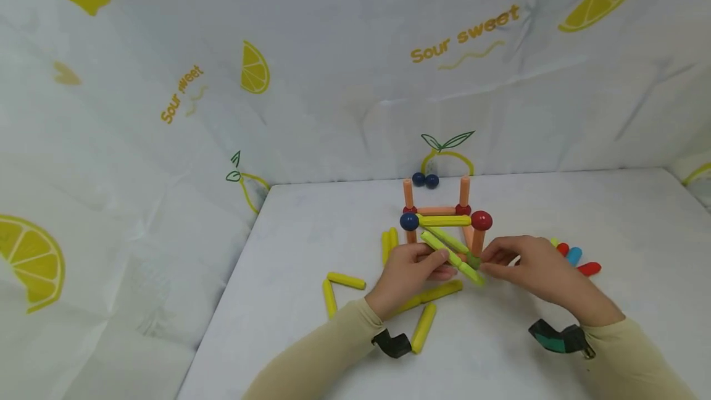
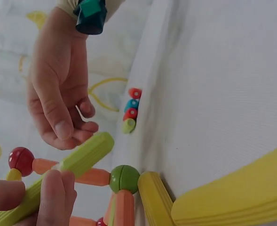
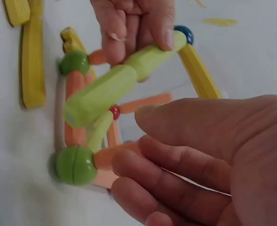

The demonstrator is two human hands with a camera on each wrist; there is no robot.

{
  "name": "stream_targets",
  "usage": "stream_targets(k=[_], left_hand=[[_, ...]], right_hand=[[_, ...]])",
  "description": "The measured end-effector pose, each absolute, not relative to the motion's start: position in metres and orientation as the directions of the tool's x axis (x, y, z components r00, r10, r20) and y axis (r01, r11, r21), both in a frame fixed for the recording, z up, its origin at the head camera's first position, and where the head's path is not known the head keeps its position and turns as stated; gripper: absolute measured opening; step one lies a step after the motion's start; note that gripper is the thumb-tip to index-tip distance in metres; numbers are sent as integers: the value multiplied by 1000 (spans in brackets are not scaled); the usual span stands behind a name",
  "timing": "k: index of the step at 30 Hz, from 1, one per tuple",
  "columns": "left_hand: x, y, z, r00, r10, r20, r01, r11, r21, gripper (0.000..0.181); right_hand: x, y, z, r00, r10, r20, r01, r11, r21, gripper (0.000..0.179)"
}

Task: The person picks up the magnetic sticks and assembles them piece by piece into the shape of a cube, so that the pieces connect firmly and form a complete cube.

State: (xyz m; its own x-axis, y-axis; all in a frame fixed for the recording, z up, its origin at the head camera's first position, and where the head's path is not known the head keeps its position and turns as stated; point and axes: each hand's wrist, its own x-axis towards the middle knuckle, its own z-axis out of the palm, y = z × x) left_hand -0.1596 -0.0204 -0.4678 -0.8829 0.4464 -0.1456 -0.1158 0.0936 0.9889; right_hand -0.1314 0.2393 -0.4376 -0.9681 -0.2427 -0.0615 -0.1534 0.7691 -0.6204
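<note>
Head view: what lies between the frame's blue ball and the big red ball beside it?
A yellow rod spans from the blue ball to the red ball, as the head view shows.

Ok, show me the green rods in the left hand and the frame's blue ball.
Green rods (image 3: 129, 74): right wrist view, where the two meet end to end.
Blue ball (image 1: 409, 221): head view, the middle of its near side.
</note>
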Motion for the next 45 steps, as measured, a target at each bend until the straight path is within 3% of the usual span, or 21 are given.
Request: stream_targets(k=[4,8,10,31,37,42,45], left_hand=[[-164,-15,-467,-913,377,-156,-129,95,987,19],[-166,-17,-469,-931,334,-148,-141,47,989,21],[-166,-18,-469,-936,322,-143,-138,38,990,22],[-166,-15,-467,-964,235,-120,-111,53,992,25],[-159,-39,-461,-942,291,-167,-77,296,952,28],[-164,-74,-455,-950,277,-142,52,590,805,24],[-177,-76,-459,-958,246,-144,68,687,723,34]], right_hand=[[-147,252,-437,-982,-182,-58,-108,779,-618,37],[-161,248,-444,-969,-230,-93,-113,743,-660,68],[-165,244,-449,-958,-258,-125,-107,724,-682,73],[-169,223,-462,-973,-191,-131,-64,765,-640,48],[-169,227,-464,-957,-238,-166,-69,742,-667,48],[-181,253,-459,-954,-229,-192,-40,735,-677,46],[-205,263,-458,-959,-190,-212,8,725,-689,54]])
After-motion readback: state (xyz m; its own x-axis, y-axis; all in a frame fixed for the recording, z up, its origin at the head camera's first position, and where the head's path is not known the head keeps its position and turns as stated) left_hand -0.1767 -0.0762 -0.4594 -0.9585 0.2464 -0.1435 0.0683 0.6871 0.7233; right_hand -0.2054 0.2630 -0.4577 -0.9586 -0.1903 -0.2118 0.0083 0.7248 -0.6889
